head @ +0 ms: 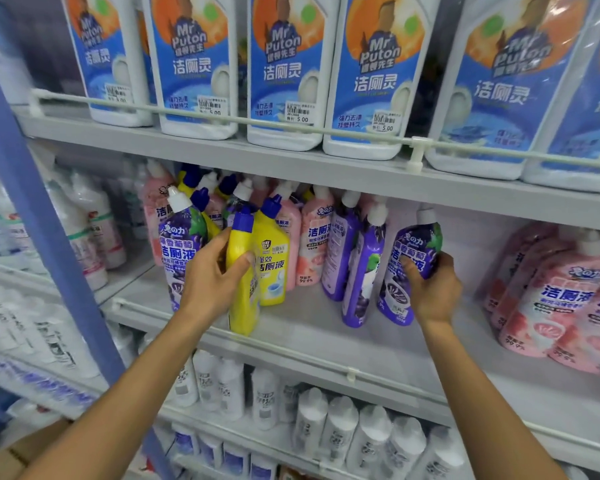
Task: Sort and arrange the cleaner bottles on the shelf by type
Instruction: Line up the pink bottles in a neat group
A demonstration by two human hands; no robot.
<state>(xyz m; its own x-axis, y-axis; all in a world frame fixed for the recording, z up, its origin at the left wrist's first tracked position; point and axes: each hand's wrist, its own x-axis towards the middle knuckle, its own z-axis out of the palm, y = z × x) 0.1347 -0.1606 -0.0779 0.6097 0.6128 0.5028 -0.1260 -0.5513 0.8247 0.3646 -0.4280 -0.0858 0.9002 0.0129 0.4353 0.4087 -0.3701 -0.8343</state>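
My left hand [215, 275] grips a yellow toilet-cleaner bottle [244, 306] with a blue cap, fingers curled round its body and thumb across the front. Its base sits at the front edge of the middle shelf [309, 327]; I cannot tell whether it rests there. My right hand [430, 292] grips a purple grape toilet-cleaner bottle [417, 242] with a white cap, tilted with its cap to the right and its base low over the same shelf.

Between the hands stand a second yellow bottle [273, 268], pink bottles [313, 244] and two more purple bottles [363, 275]. Another purple bottle [181, 240] stands just left of my left hand. A group of pink bottles [561, 296] stands well apart at the right.

On the shelf above is a row of white Mr Puton bottles [282, 71] with blue labels. Small white bottles [343, 427] fill the shelf below. A blue upright post [39, 237] runs down the left.
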